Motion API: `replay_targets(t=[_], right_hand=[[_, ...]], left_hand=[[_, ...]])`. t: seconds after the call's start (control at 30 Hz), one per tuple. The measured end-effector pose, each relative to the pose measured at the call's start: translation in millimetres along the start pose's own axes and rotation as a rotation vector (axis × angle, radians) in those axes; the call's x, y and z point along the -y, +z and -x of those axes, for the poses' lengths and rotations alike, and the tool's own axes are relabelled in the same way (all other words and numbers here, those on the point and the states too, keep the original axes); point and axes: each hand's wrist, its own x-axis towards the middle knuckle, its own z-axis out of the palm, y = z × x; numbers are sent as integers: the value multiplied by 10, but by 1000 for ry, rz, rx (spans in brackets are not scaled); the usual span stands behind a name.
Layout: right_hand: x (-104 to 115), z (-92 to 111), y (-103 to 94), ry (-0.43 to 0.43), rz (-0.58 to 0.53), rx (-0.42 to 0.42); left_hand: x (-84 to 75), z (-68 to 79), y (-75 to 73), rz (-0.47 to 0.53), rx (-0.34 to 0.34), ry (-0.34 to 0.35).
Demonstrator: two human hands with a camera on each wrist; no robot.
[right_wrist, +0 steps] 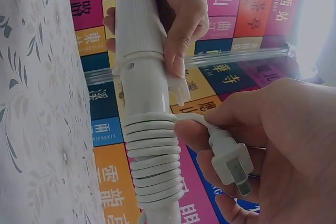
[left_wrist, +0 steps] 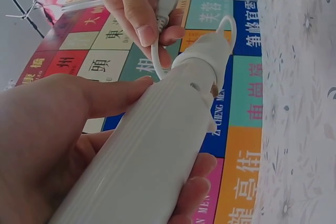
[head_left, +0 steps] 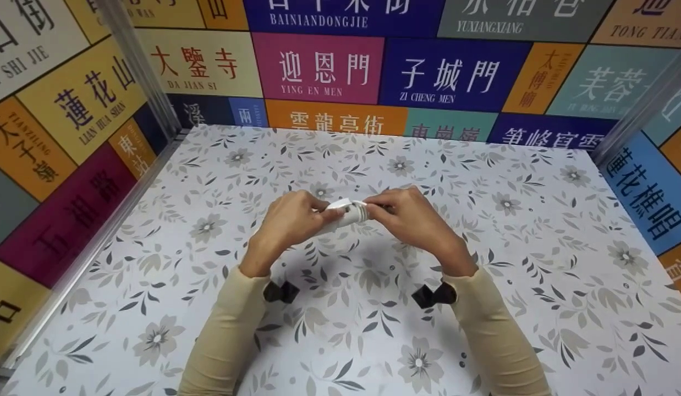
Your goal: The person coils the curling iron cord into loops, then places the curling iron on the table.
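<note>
My left hand (head_left: 288,217) grips the ribbed handle of a white wand-shaped corded appliance (left_wrist: 144,145), thumb along one side and fingers round the other. Its power cord (right_wrist: 152,161) is wound in several turns around the narrower part beyond the handle. A small tab (right_wrist: 181,91) juts from the side near my left thumb. With thumb and fingers, my right hand (head_left: 409,214) holds the cord's free end just behind the two-prong plug (right_wrist: 233,162). A short length of cord runs from the coils to that plug. In the head view my fingers hide much of the appliance.
Both hands are above a table (head_left: 368,330) covered in white floral cloth. Colourful panels with printed Chinese characters (head_left: 318,69) stand behind it and along both sides. Clear corner posts (head_left: 148,71) join the panels. A black strap piece (head_left: 280,291) sits at the left cuff.
</note>
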Motion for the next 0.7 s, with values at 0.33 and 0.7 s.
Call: replay_targets(t=[0.33,0.7], right_hand=[[-7,-11,-14,44,-82,31],[-16,-8,-16,30,-204,41]], left_hand=[[-23,-16,-7,33,-111,-43],[-28,-11,-76,100,-196,-44]])
